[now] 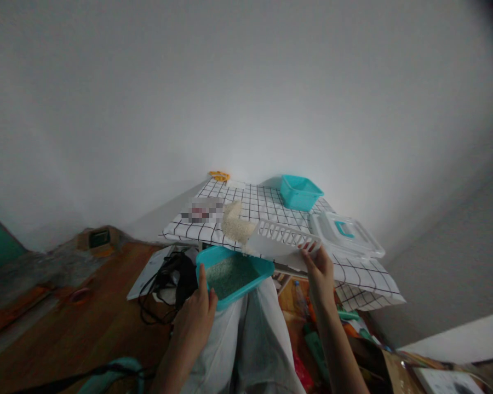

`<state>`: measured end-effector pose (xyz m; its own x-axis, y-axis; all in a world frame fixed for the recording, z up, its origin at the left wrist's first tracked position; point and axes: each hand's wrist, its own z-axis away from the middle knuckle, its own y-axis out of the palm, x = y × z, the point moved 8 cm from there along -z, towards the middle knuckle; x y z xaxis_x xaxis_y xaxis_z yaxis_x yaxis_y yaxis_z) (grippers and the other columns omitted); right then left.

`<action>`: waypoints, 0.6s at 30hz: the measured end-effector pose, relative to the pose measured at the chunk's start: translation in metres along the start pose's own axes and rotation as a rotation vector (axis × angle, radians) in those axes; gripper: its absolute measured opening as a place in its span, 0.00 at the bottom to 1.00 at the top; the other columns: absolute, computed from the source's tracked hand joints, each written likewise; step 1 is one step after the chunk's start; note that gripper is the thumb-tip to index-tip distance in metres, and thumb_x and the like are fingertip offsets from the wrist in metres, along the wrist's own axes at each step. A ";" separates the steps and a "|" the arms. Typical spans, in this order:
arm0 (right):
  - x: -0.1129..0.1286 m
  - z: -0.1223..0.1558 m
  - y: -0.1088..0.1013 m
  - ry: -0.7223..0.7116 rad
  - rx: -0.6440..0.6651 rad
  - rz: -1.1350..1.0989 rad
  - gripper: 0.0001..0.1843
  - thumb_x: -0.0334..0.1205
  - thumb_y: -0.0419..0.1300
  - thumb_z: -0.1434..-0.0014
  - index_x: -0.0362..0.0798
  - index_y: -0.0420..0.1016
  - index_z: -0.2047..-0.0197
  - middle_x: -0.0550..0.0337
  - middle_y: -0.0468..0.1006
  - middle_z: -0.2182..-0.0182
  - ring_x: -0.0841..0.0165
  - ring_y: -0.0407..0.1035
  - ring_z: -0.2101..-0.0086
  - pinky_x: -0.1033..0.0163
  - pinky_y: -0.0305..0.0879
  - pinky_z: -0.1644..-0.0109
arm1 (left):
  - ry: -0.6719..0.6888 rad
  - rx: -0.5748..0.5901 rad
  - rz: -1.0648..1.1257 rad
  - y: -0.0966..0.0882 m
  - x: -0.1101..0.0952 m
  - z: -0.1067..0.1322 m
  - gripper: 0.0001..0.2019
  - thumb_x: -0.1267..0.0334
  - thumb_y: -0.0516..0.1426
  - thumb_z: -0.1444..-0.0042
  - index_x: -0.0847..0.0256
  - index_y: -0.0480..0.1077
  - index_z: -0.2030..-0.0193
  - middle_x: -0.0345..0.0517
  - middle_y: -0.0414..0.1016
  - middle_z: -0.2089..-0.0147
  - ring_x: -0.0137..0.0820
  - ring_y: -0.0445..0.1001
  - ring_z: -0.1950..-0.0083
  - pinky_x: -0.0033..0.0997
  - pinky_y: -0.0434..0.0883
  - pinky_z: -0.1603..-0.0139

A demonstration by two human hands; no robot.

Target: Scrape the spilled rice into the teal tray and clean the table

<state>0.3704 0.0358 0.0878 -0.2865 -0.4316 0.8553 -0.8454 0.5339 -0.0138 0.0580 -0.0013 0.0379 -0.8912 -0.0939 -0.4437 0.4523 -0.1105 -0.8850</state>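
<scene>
White panel (280,245) in right fingers (309,260)

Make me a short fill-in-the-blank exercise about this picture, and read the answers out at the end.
1. The left hand is at the tub, and the right hand holds a slotted piece that is ____ in colour.
2. In the picture, the clear lid lies to the ____ of the basket.
3. The white tablecloth is patterned with lines coloured ____.

Missing words: white; right; black.
</scene>
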 end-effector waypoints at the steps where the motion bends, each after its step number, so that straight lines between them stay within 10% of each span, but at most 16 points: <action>1: -0.001 0.000 -0.001 0.004 -0.015 -0.013 0.12 0.47 0.63 0.45 0.47 0.75 0.63 0.57 0.79 0.67 0.63 0.72 0.66 0.59 0.65 0.60 | -0.004 0.003 0.004 0.000 0.000 0.000 0.30 0.66 0.40 0.29 0.73 0.31 0.25 0.62 0.82 0.49 0.44 0.81 0.51 0.37 0.68 0.58; 9: -0.010 -0.031 -0.020 -0.053 -0.230 0.016 0.12 0.45 0.61 0.45 0.47 0.73 0.62 0.56 0.78 0.64 0.63 0.70 0.64 0.57 0.63 0.55 | -0.001 -0.007 -0.003 0.001 0.004 0.000 0.30 0.65 0.41 0.29 0.72 0.32 0.25 0.59 0.83 0.51 0.42 0.82 0.53 0.34 0.68 0.59; 18: -0.018 -0.050 -0.008 -0.091 -0.164 0.158 0.11 0.43 0.59 0.47 0.46 0.74 0.63 0.57 0.78 0.68 0.62 0.69 0.65 0.57 0.61 0.58 | -0.001 -0.010 -0.010 0.002 0.003 -0.002 0.30 0.65 0.40 0.29 0.73 0.32 0.25 0.60 0.82 0.49 0.40 0.82 0.52 0.33 0.68 0.59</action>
<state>0.4045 0.0758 0.0983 -0.4550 -0.3937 0.7987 -0.7047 0.7076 -0.0527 0.0562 0.0001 0.0342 -0.8956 -0.0935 -0.4350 0.4432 -0.1013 -0.8907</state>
